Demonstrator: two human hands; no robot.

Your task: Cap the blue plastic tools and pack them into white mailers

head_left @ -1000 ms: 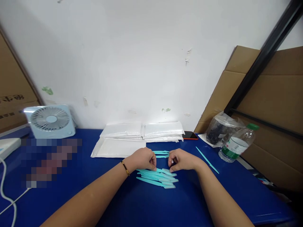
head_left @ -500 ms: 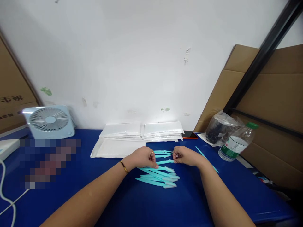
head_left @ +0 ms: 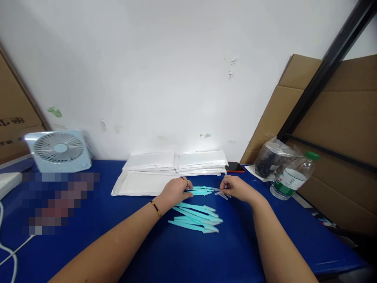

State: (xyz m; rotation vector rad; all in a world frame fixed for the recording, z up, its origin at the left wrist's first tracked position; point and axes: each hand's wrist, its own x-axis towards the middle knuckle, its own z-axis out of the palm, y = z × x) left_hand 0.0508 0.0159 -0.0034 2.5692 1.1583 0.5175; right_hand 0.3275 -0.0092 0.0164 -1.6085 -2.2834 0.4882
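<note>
Turquoise eyebrow razors lie on the blue table in two groups. My left hand [head_left: 178, 191] is closed at the handle ends of the upper razors [head_left: 202, 191], thumb below and fingers above. To their right, my right hand [head_left: 234, 187] pinches at small clear blade covers [head_left: 223, 195]; its fingertips partly hide them. Closer to me, several razors [head_left: 197, 218] lie fanned, handles to the left and pale covered blades to the right. White padded envelopes [head_left: 147, 184] are stacked just behind my left hand.
A light-blue fan [head_left: 60, 149] and a pixelated patch are at the left. A phone [head_left: 235, 167], a bagged dark cup [head_left: 266, 161] and a green-capped water bottle [head_left: 290, 179] stand at the back right. Cardboard [head_left: 338, 129] and a black metal bar [head_left: 318, 80] border the right side.
The razor between my hands has joined the upper group. My left hand has moved up and left, my right hand right and slightly up. The lone razor at right is no longer visible.
</note>
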